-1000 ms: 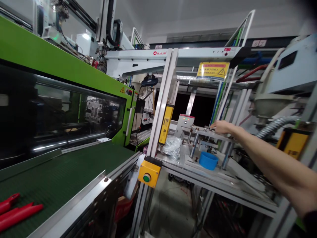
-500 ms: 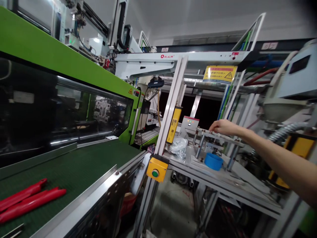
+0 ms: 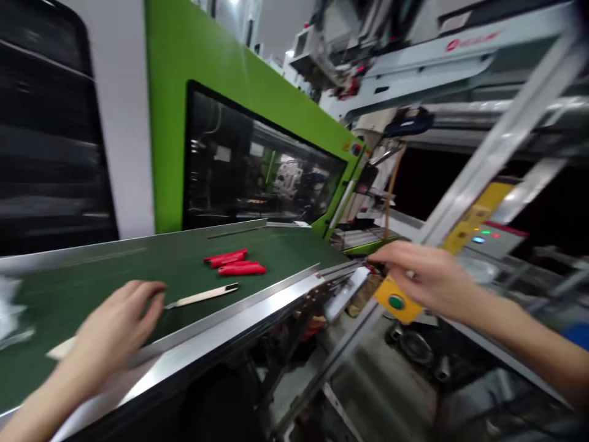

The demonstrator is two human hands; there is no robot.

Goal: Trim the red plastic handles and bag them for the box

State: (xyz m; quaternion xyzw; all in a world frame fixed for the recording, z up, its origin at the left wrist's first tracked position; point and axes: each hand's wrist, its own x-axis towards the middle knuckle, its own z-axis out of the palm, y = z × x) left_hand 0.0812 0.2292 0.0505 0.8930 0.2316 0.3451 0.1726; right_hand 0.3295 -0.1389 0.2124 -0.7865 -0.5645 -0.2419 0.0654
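Observation:
My left hand [image 3: 122, 319] is over the green conveyor belt [image 3: 161, 258], its fingers curved and the thumb apart from them. Just beyond its fingertips lies a slim tool with a pale handle [image 3: 202, 296], dark at its far end. A pale pointed piece [image 3: 61, 349] shows beside the left wrist, partly hidden by it. My right hand [image 3: 416, 270] is in the air in front of the aluminium post, fingers pinched together; whatever they hold is too blurred to name. Several red plastic parts [image 3: 242, 268] lie on the belt ahead of the left hand.
A metal side rail [image 3: 234, 313] edges the belt. Behind it stands a green machine [image 3: 168, 123] with a dark window. At the right are an aluminium post [image 3: 497, 147] and a yellow box with a green button [image 3: 396, 302]. Clear plastic wrap [image 3: 11, 310] lies at far left.
The view has swung left. My right hand has come away from the metal fixture on the bench. My left hand has entered the view over the belt.

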